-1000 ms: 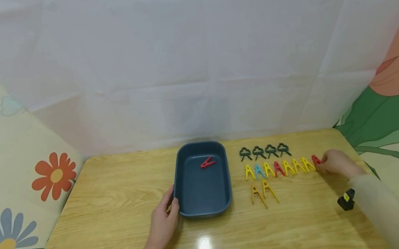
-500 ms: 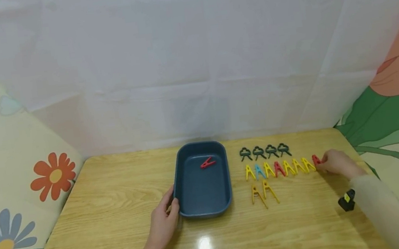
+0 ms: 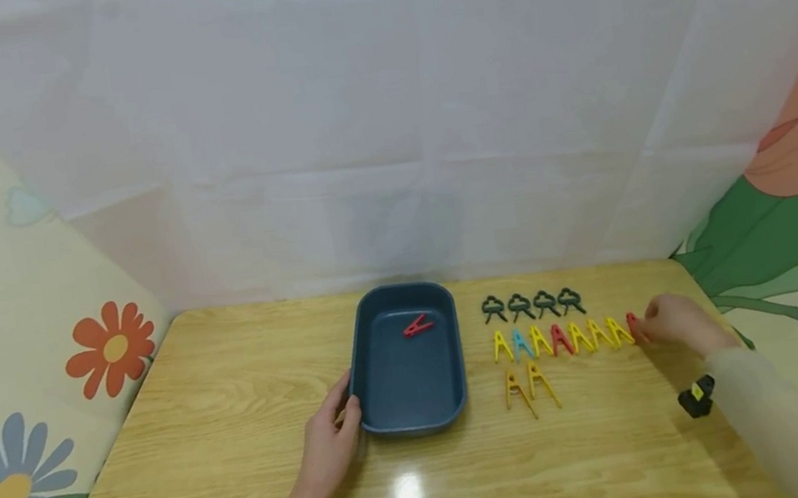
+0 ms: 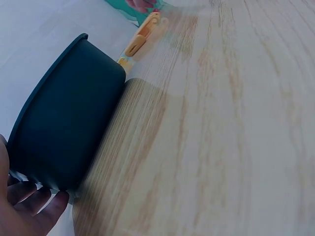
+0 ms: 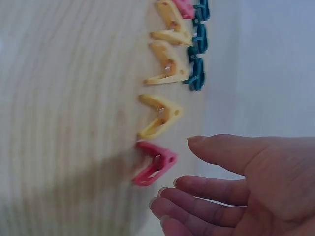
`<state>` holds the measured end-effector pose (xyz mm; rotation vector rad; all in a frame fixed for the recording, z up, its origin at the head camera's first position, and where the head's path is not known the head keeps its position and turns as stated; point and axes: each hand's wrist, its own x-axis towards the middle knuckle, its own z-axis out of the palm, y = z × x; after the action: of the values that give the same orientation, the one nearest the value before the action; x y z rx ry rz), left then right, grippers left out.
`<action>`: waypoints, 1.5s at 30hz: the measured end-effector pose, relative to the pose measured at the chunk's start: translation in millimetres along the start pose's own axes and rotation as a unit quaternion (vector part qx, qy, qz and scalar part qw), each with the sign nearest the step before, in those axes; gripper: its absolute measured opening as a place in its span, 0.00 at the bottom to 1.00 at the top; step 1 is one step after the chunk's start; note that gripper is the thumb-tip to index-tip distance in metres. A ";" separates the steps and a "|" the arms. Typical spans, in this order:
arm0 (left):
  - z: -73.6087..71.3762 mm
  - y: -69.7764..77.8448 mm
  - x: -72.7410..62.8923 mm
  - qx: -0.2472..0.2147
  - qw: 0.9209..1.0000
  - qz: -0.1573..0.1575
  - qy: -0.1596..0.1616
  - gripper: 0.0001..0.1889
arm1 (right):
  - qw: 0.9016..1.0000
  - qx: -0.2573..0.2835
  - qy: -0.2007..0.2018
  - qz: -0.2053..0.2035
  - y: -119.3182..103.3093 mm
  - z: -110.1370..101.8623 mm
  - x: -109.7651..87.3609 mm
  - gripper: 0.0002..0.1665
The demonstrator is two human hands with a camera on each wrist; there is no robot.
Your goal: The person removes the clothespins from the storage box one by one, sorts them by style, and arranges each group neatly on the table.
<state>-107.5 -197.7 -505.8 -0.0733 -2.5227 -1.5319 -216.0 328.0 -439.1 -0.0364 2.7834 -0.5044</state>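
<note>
My left hand (image 3: 330,447) holds the near left side of a dark blue rectangular tub (image 3: 357,372), fingers against its outer wall in the left wrist view. One red clothespin (image 3: 417,326) lies inside the tub. At the right, my right hand (image 3: 677,323) hovers beside another red clothespin (image 5: 156,164), the last in a row. The right wrist view shows its thumb and fingers spread, apart from that clothespin. Along the same row lie several yellow clothespins (image 5: 161,117), a blue clothespin (image 3: 522,344) and a red clothespin (image 3: 561,339).
Several dark green clips (image 3: 519,306) form a row behind the clothespins. Two darker yellow clothespins (image 3: 541,386) lie in front. The wooden table (image 3: 223,407) meets a white sheet (image 3: 288,213) at its back edge, with flower-patterned cloth on both sides.
The head view has shifted slightly. The red clothespin at the row's right end stands a little straighter, and my right hand stays close to it. The left hand and tub have not moved.
</note>
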 end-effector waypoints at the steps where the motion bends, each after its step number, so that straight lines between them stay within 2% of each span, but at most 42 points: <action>1: 0.0 -0.1 -0.2 -0.001 1.000 0.000 0.000 0.24 | 1.000 0.002 0.001 0.001 -2.3 -1.9 0.2 0.24; 6: 0.0 -0.6 -0.3 0.002 1.000 0.001 -0.001 0.24 | 1.000 0.021 -0.008 -0.003 -23.6 -12.0 -0.7 0.24; 13: -0.1 -0.3 0.7 0.001 1.000 -0.002 0.000 0.24 | 0.997 0.022 0.009 -0.076 -66.3 -19.2 -3.6 0.26; 28: 0.4 1.3 1.5 0.002 1.000 -0.008 0.004 0.24 | 0.990 -0.004 0.010 -0.140 -156.9 -27.2 19.6 0.24; 35: 0.6 1.3 1.7 0.003 1.000 -0.004 0.009 0.24 | 0.986 -0.013 0.007 -0.167 -192.5 -25.2 26.3 0.22; 45: 1.0 0.7 -1.4 0.005 1.000 -0.002 0.011 0.24 | 0.975 -0.022 0.011 -0.221 -233.5 -11.7 41.9 0.18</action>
<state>-106.2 -196.4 -506.0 -0.0497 -2.5152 -1.5132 -266.5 109.8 -360.3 -0.6756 2.8065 -0.5446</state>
